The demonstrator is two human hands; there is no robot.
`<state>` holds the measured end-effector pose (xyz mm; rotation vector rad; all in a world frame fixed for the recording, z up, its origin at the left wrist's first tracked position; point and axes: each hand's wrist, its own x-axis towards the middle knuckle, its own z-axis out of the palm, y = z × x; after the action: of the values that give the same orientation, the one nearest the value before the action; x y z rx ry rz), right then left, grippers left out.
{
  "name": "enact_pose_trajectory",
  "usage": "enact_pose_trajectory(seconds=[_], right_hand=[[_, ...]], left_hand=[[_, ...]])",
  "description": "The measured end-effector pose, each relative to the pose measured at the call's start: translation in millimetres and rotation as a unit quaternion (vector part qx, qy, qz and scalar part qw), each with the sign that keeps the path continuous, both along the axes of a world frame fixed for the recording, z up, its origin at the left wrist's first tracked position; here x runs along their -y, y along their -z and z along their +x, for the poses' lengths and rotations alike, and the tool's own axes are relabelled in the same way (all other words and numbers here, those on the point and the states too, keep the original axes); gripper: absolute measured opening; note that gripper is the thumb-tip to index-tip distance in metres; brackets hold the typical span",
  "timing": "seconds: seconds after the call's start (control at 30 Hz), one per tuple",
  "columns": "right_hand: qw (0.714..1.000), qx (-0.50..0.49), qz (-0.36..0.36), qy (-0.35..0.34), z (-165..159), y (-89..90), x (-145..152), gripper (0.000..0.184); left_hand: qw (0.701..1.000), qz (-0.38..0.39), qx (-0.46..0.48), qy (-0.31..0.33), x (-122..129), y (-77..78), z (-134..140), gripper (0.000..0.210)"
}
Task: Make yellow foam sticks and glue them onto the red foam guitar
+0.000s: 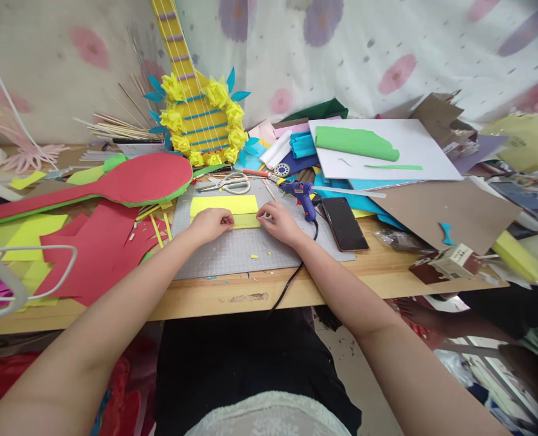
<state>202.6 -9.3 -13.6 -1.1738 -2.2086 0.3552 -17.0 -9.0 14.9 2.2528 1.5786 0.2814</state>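
Head view: yellow paper point(223, 204) on mat point(237, 254); near strip point(245, 221) looks folded, rest flat, so probably part-done. Left hand point(213, 224), right hand point(275, 221) at strip, fingertips bunched; can't tell if clamped.

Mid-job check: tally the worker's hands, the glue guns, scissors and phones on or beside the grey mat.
Hands: 2 (left hand, right hand)
Glue gun: 1
Scissors: 1
Phone: 1
Total: 5
Yellow paper at the hands is left out: I can't tell whether it is one folded piece or two.
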Motion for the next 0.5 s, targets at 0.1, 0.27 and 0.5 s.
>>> enact_pose_trajectory(seconds=[0.1, 0.27, 0.5], right_hand=[[0.997, 0.032, 0.043, -0.062, -3, -1.8, 5, 0.014], [0.989, 0.092, 0.069, -0.09, -9, 4.8, 4, 0.018], [0.989, 0.102, 0.073, -0.072, -10, 10.1, -1, 0.02]], left_hand=[[1.0, -0.011, 0.013, -0.007, -2, 0.1, 1, 0.011], [1.0, -0.011, 0.017, -0.009, -4, 1.4, 1, 0.012], [0.999, -0.025, 0.0, 0.022, -7, -3.8, -2, 0.028]])
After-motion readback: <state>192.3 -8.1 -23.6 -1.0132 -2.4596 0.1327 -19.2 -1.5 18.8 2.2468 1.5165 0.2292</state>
